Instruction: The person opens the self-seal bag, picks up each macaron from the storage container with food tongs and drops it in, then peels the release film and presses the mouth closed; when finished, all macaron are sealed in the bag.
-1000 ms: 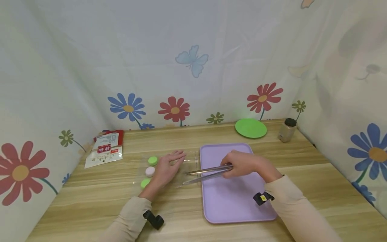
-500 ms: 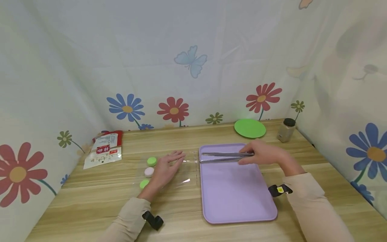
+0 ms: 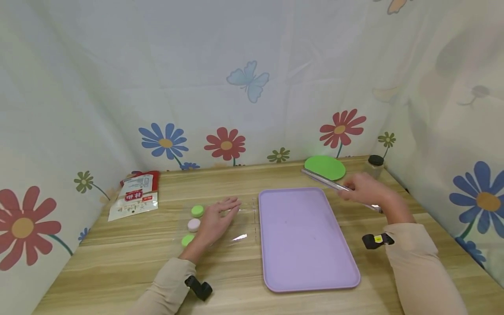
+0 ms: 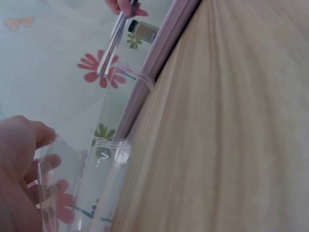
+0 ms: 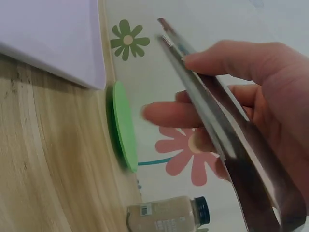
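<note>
My left hand [image 3: 214, 223] rests with its fingers extended on a clear plastic box [image 3: 244, 223]. At the box's left side are two green macarons [image 3: 197, 211] and a pale pink macaron [image 3: 193, 225]. The left wrist view shows the thumb and fingers at the edge of the clear box [image 4: 96, 179]. My right hand [image 3: 365, 192] holds metal tongs [image 3: 324, 179] right of the purple tray [image 3: 307, 245], near the green plate. In the right wrist view the tongs [image 5: 212, 116] lie between thumb and fingers, their tips slightly apart with nothing between them.
A green plate [image 3: 325, 167] lies at the back right of the wooden table. Beside it a jar with a black lid [image 3: 375, 165] stands partly behind my right hand. A red and white packet [image 3: 138, 194] lies at the back left.
My right hand has carried the tongs from the plastic box over the tray, rightward and back to beside the green plate. The left hand has stayed in place.
</note>
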`<state>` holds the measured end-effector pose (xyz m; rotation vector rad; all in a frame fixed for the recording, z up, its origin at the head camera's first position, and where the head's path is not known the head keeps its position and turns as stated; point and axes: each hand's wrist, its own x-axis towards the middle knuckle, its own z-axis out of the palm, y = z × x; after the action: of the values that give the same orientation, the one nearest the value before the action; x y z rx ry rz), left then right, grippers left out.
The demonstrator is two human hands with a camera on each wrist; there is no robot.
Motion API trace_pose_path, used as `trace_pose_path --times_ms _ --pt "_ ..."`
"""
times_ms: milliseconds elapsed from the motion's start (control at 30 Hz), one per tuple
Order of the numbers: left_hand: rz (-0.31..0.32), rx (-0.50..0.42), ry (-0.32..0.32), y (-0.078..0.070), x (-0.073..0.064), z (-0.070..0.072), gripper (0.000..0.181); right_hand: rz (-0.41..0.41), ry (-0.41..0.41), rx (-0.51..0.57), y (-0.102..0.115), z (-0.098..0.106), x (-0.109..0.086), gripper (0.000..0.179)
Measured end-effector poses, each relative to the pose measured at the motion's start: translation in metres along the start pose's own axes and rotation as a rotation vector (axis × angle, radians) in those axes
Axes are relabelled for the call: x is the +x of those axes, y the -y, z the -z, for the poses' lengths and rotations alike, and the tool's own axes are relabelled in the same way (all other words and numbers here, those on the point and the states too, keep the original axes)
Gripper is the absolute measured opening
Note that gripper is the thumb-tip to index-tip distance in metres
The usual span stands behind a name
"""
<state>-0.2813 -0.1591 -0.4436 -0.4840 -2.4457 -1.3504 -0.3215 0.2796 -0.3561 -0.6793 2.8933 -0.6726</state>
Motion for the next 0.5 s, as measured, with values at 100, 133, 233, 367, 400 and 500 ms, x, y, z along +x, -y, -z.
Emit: trace_pose_path --times_ms 100,133,233,367,400,500 --pt "0.006 0.002 0.003 0.0 0.0 0.0 0.024 0.0 -0.066 -0.014 -0.003 -0.001 0.001 0.018" --pt "0.005 0.004 0.005 0.001 0.0 0.0 0.024 0.002 -0.088 -0.015 -0.005 -0.001 0.002 0.018" --pt "0.003 0.007 0.008 0.002 0.0 0.0 0.025 -0.009 -0.124 -0.019 -0.008 0.0 0.003 0.017" --pt "0.0 0.011 0.004 0.002 0.0 0.0 0.025 -0.062 -0.099 -0.02 -0.015 -0.003 0.004 0.018" --pt "-0.001 0.012 0.003 0.002 0.0 0.0 0.025 -0.077 -0.082 -0.019 -0.017 -0.004 0.004 0.018" --pt "0.0 0.013 0.002 0.001 0.0 0.0 0.025 -0.084 -0.036 -0.034 -0.024 -0.008 0.005 0.019"
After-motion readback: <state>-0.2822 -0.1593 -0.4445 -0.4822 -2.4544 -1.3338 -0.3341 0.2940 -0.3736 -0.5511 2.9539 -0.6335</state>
